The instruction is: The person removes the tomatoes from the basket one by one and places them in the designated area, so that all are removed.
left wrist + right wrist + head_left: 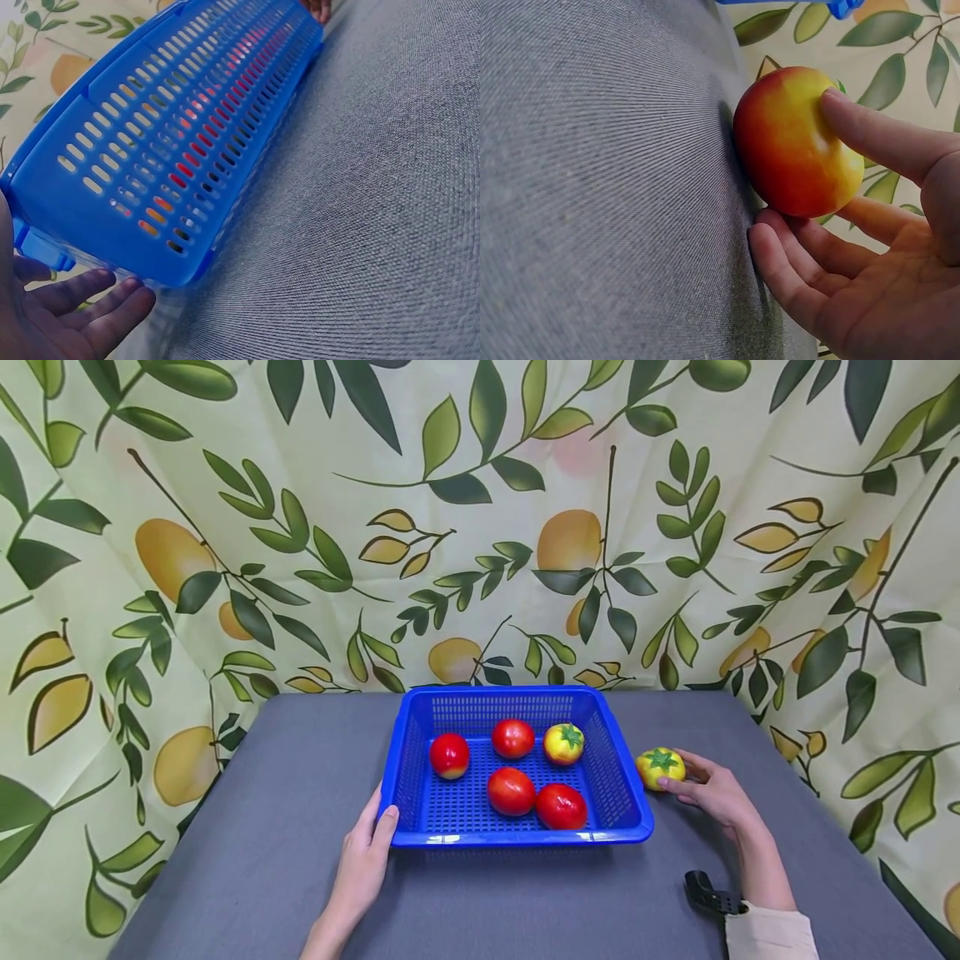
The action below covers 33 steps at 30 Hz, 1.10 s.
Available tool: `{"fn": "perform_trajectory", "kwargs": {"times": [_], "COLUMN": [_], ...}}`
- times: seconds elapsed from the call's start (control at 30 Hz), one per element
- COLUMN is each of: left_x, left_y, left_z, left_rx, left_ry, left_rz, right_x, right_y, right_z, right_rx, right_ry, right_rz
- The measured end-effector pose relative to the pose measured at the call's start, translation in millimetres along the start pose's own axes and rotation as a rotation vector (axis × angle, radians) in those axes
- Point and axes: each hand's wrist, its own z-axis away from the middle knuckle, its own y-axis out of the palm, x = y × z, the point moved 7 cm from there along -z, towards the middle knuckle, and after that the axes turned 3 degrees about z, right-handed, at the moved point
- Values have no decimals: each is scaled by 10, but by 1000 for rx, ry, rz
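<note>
A blue plastic basket (517, 839) with slotted walls stands on the table. Several red tomatoes (512, 791) and a yellow one with a green leafy top (563, 743) lie inside it. At the basket's near left corner, my left hand (362, 860) grips the rim, thumb on top; the left wrist view shows its fingers (112, 311) at the outer wall. To the right of the basket, my right hand (708, 789) pinches a yellow-and-red tomato (791, 142) between thumb and fingers. This tomato has a green leafy top and sits at table level.
Grey cloth covers the table (300, 777). A curtain (480, 527) printed with leaves and fruit hangs behind and along both sides. A black strap-like device (708, 893) is on the right wrist, by a light sleeve (772, 935).
</note>
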Motion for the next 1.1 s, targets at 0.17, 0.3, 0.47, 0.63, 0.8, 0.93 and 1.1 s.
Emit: {"fn": "perform_trajectory", "kwargs": {"times": [0.17, 0.3, 0.47, 0.63, 0.8, 0.93, 1.1], "left_x": [-11, -15, -11, 9, 26, 32, 33], "left_y": [-2, 5, 16, 31, 31, 36, 32], "left_z": [-4, -6, -7, -8, -3, -2, -1], "left_rx": [1, 10, 12, 13, 9, 19, 16], "left_ry": [-6, -15, -25, -40, -44, -56, -48], "left_rz": [16, 24, 21, 16, 12, 10, 3], "right_x": [11, 7, 0, -9, -19, -13, -10], "right_y": [-2, -1, 3, 5, 10, 12, 13], "right_z": [-14, -13, -4, 4, 2, 3, 12], "right_rx": [0, -1, 4, 3, 3, 3, 2], "right_ry": [5, 19, 21, 14, 11, 13, 16], "right_rz": [4, 7, -2, -16, -21, -23, -12]}}
